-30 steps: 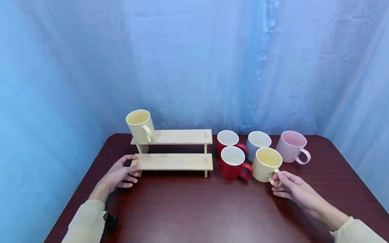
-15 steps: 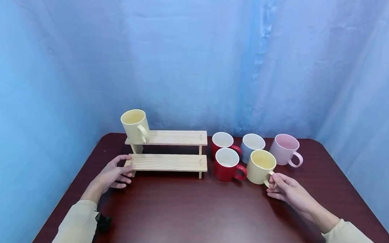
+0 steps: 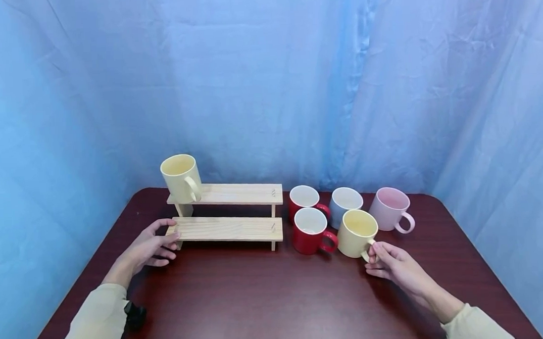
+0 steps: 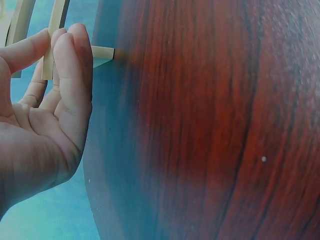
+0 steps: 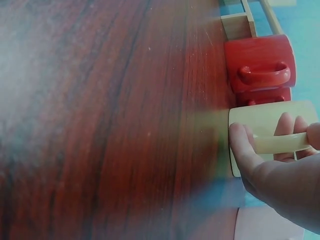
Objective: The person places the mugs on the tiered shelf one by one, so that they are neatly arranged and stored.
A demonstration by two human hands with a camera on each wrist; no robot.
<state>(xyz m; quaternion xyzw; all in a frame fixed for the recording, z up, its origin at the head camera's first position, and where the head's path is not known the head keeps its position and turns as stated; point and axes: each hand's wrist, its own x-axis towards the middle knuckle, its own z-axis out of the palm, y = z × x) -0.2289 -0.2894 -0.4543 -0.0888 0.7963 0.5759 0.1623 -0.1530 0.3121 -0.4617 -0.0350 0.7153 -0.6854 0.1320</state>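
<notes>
My right hand pinches the handle of a pale yellow mug, which stands upright at the front of a mug group. In the right wrist view, the thumb and fingers of that hand are round the handle. At the left, my left hand grips the end of the lower board of a two-tier wooden shelf. The left wrist view has the thumb and fingers of this hand on either side of the board. A second yellow mug stands on the upper tier's left end.
Two red mugs with white insides stand one behind the other, right of the shelf. A light blue mug and a pink mug are behind the held mug. Blue curtains surround the dark wooden table.
The head view has turned slightly right, so everything sits further left in it. Both hands keep their holds, and the mugs stay in the same places relative to the shelf.
</notes>
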